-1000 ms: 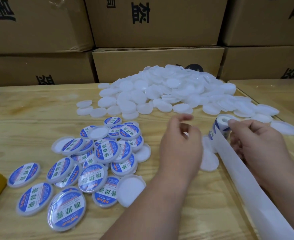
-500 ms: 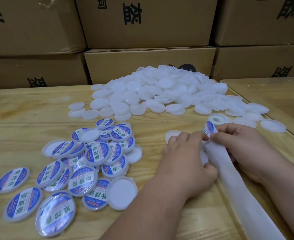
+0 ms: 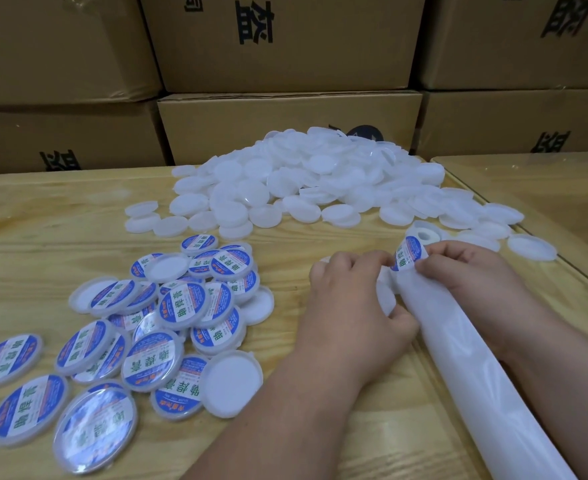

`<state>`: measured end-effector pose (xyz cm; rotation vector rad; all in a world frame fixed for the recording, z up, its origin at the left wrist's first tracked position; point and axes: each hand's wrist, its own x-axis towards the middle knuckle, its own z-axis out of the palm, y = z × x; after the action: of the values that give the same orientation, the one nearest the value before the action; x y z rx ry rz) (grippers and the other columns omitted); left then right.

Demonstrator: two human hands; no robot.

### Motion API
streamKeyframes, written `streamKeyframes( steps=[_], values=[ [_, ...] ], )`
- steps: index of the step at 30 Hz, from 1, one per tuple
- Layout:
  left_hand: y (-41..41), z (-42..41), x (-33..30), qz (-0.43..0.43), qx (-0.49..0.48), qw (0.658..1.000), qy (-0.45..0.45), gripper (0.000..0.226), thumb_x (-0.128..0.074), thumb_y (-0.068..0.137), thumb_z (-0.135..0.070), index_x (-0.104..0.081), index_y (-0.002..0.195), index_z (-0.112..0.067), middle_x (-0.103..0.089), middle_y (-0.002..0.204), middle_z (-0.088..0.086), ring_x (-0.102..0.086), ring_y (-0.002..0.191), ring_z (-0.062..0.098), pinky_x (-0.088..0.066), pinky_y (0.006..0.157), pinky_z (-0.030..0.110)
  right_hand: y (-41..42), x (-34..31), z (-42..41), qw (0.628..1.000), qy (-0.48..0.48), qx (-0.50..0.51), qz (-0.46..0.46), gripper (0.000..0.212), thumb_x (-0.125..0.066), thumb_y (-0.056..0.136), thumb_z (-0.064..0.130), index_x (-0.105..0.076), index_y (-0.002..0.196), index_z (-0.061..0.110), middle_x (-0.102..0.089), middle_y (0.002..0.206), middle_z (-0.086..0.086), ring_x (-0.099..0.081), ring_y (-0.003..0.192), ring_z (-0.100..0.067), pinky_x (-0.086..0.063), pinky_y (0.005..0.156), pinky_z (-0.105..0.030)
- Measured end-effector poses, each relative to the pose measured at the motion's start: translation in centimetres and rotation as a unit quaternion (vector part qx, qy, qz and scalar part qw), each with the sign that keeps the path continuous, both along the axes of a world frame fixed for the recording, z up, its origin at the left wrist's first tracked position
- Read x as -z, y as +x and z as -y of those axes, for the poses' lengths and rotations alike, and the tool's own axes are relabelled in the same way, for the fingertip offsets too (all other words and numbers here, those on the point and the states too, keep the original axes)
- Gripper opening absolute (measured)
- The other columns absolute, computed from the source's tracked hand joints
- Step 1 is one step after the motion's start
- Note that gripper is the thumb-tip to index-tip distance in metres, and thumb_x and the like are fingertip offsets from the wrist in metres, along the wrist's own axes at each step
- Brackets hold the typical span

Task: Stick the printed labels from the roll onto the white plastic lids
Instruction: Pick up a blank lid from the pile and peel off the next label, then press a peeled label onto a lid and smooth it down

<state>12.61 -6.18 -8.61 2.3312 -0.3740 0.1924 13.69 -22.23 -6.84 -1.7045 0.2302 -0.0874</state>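
Observation:
A blue-and-white round label [image 3: 407, 253] stands half peeled off the white backing strip [image 3: 459, 344], which runs toward me from the label roll [image 3: 426, 233]. My right hand [image 3: 465, 275] pinches the label's right edge and the strip. My left hand [image 3: 351, 306] is curled beside it, fingertips at the label's left edge, with a plain white lid [image 3: 386, 299] partly hidden under its fingers. A big heap of plain white lids [image 3: 303, 188] lies behind. Several labelled lids [image 3: 181, 306] are spread at the left.
Stacked brown cardboard boxes [image 3: 285, 126] wall off the back of the wooden table [image 3: 43, 237]. A second table surface [image 3: 545, 188] adjoins at the right. Loose plain lids [image 3: 531, 247] lie near the right seam.
My hands came together at the roll's end. The label has been peeled further up off the backing, and the view shifted slightly left.

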Motion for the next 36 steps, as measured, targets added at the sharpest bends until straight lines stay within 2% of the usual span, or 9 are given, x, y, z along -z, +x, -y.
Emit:
streamKeyframes(
  steps=[7, 11, 17, 19, 23, 26, 28, 32, 36],
  values=[
    [0.3, -0.1, -0.1, -0.016, 0.006, 1.000, 0.006, 0.048, -0.070, 0.081, -0.036, -0.056, 0.126, -0.041, -0.053, 0.117, -0.011, -0.041, 0.119, 0.015, -0.034, 0.099, 0.023, -0.1, -0.1, -0.1, 1.000, -0.006, 0.006, -0.004, 0.009, -0.062, 0.090, 0.006, -0.069, 0.090, 0.002, -0.070, 0.077, -0.013, -0.060, 0.060, -0.019, -0.048, 0.045, -0.024],
    [0.5, -0.1, 0.0, -0.034, 0.030, 0.998, -0.044, 0.046, -0.071, 0.086, -0.023, -0.057, 0.124, -0.045, -0.045, 0.118, -0.015, -0.046, 0.108, 0.003, -0.037, 0.085, 0.010, 0.0, 0.1, 0.0, 1.000, -0.006, 0.000, 0.006, 0.012, -0.061, 0.090, 0.005, -0.064, 0.095, -0.005, -0.062, 0.078, -0.017, -0.055, 0.066, -0.023, -0.046, 0.047, -0.026],
    [0.7, -0.4, -0.3, -0.048, 0.024, 0.979, -0.195, 0.032, -0.072, 0.088, -0.015, -0.070, 0.110, -0.038, -0.065, 0.093, -0.024, -0.057, 0.089, -0.013, -0.039, 0.073, -0.001, 0.0, 0.2, 0.0, 1.000, -0.004, -0.008, 0.018, 0.007, -0.064, 0.088, 0.007, -0.069, 0.085, 0.004, -0.069, 0.075, -0.015, -0.060, 0.066, -0.021, -0.048, 0.052, -0.028],
    [0.9, -0.6, -0.3, -0.038, 0.005, 0.976, -0.213, 0.028, -0.068, 0.092, -0.018, -0.072, 0.107, -0.042, -0.065, 0.103, -0.022, -0.058, 0.101, -0.009, -0.039, 0.079, -0.001, -0.1, 0.2, -0.1, 0.999, -0.009, -0.018, 0.025, 0.013, -0.065, 0.090, 0.008, -0.073, 0.081, 0.012, -0.074, 0.077, -0.014, -0.062, 0.064, -0.020, -0.049, 0.052, -0.027],
    [0.9, -0.5, -0.2, 0.023, -0.012, 0.974, -0.226, 0.034, -0.052, 0.102, -0.015, -0.065, 0.127, -0.035, -0.056, 0.126, -0.013, -0.049, 0.119, -0.008, -0.029, 0.092, -0.004, -0.4, 0.0, -0.6, 0.997, -0.006, -0.057, 0.042, 0.017, -0.073, 0.085, 0.015, -0.070, 0.069, 0.020, -0.062, 0.072, -0.014, -0.053, 0.066, -0.022, -0.040, 0.059, -0.030],
    [0.9, -0.5, -0.2, 0.044, -0.005, 0.957, -0.288, 0.035, -0.046, 0.106, -0.015, -0.060, 0.132, -0.034, -0.058, 0.131, -0.014, -0.050, 0.122, -0.011, -0.038, 0.103, 0.011, -0.7, -0.1, -1.0, 0.996, -0.009, -0.080, 0.048, 0.015, -0.072, 0.071, 0.029, -0.064, 0.068, 0.017, -0.053, 0.072, -0.013, -0.043, 0.068, -0.024, -0.033, 0.063, -0.034],
    [0.8, -0.3, -0.2, 0.031, 0.008, 0.961, -0.273, 0.034, -0.048, 0.104, -0.018, -0.061, 0.130, -0.036, -0.063, 0.120, -0.018, -0.057, 0.116, -0.005, -0.046, 0.099, 0.019, -0.8, -0.2, -1.1, 0.994, -0.014, -0.088, 0.059, 0.016, -0.071, 0.073, 0.029, -0.062, 0.067, 0.017, -0.049, 0.069, -0.011, -0.040, 0.066, -0.023, -0.031, 0.061, -0.033],
    [0.7, -0.1, -0.3, -0.025, 0.029, 0.968, -0.248, 0.025, -0.063, 0.097, -0.029, -0.067, 0.118, -0.041, -0.068, 0.100, -0.022, -0.061, 0.092, -0.011, -0.043, 0.074, 0.002, -0.8, 0.0, -0.9, 0.991, 0.016, -0.108, 0.073, 0.026, -0.070, 0.090, 0.010, -0.067, 0.066, 0.019, -0.062, 0.068, -0.011, -0.055, 0.061, -0.020, -0.043, 0.058, -0.029],
    [0.7, -0.2, -0.5, -0.033, 0.017, 0.960, -0.279, 0.019, -0.069, 0.093, -0.026, -0.068, 0.101, -0.044, -0.069, 0.094, -0.026, -0.062, 0.086, -0.014, -0.043, 0.068, 0.001, -1.0, 0.0, -1.0, 0.987, 0.027, -0.133, 0.091, 0.015, -0.069, 0.091, 0.011, -0.074, 0.077, 0.015, -0.068, 0.077, -0.022, -0.064, 0.070, -0.021, -0.052, 0.062, -0.026]
  ],
)
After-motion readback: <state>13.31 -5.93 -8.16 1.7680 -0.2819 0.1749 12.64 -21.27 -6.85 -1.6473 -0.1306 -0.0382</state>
